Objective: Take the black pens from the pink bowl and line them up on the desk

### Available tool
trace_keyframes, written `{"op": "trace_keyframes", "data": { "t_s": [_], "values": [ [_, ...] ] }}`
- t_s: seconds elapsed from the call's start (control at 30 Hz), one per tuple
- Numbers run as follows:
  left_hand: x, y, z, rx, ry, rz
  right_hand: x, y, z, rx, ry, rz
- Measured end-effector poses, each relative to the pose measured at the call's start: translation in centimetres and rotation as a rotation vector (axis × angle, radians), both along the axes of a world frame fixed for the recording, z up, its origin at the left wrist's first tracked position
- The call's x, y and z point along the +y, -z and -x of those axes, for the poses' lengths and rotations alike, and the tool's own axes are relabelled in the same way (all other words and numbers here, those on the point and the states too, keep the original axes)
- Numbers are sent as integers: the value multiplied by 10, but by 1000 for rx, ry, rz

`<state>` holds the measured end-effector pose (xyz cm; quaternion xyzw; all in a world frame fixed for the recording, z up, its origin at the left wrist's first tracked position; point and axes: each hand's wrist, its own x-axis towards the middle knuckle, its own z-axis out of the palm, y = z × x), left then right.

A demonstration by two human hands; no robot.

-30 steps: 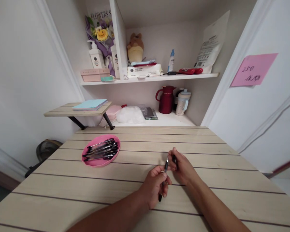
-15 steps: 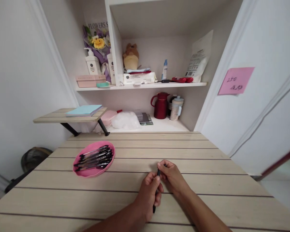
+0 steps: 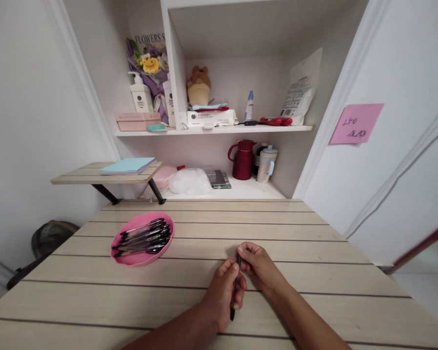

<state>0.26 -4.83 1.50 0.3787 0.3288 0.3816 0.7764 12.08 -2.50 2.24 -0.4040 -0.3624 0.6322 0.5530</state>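
Both hands meet over the slatted, pale wood surface. The left hand has its grip wrapped around a slim black pen, held nearly upright; the right hand pinches the pen's top end. A glossy pink oval tray of similar black pens lies well to the left.

White walls, slatted wooden table
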Motion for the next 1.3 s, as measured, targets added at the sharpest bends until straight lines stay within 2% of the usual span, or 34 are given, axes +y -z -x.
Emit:
{"op": "trace_keyframes", "data": {
  "t_s": [0.17, 0.3, 0.8, 1.3],
  "values": [
    [0, -1, 0, -2, 8, -13, -1, -1, -2, 89, -33, 4],
    [-1, 0, 0, -2, 3, 10, -2, -1, -3, 31, 22, 33],
    [0, 2, 1, -28, -7, 53, -4, -5, -2, 38, -23, -1],
    [0, 2, 1, -14, -2, 41, -3, -2, -4, 14, -3, 22]
  ]
}}
